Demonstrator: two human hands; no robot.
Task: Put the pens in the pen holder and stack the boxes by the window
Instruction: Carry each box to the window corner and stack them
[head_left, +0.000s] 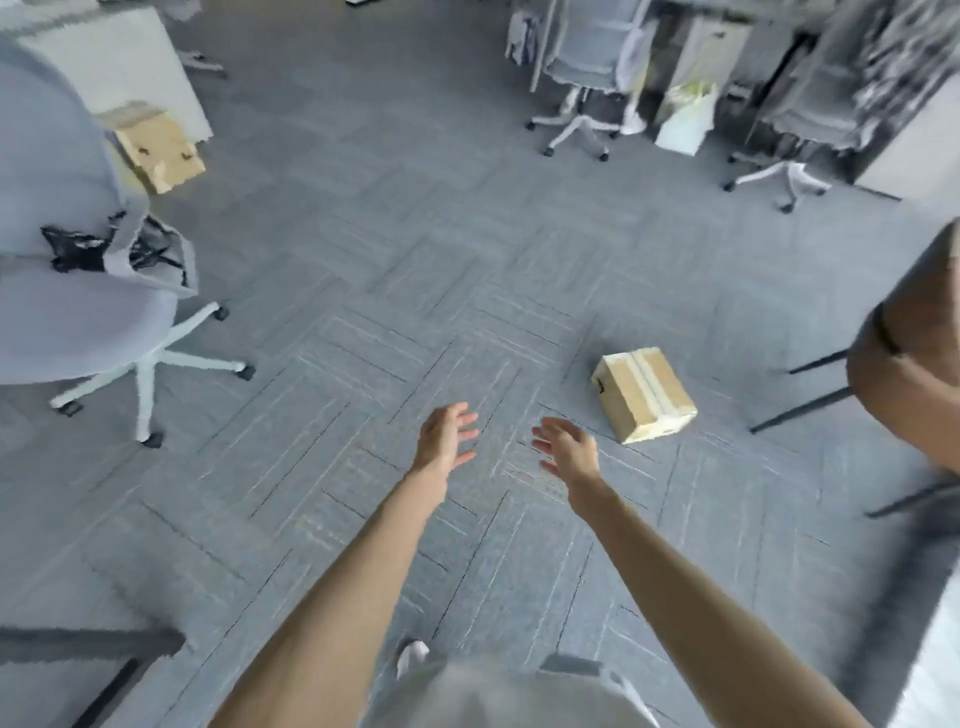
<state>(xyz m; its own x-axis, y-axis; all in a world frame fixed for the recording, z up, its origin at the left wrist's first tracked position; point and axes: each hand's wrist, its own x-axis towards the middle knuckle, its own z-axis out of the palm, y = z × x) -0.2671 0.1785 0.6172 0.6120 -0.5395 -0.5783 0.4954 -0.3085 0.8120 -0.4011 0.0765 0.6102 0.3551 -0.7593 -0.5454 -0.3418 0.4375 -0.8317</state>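
A small taped cardboard box lies on the grey carpet, to the right of and a little beyond my hands. A second cardboard box sits far left on the floor, beside a white cabinet. My left hand and my right hand are stretched out over the carpet, palms facing each other, fingers spread, holding nothing. My right hand is about a hand's width short of the near box. No pens or pen holder are in view.
A grey office chair on a white wheeled base stands at the left. More office chairs and a white bag stand at the back right. A brown chair with dark legs is at the right edge.
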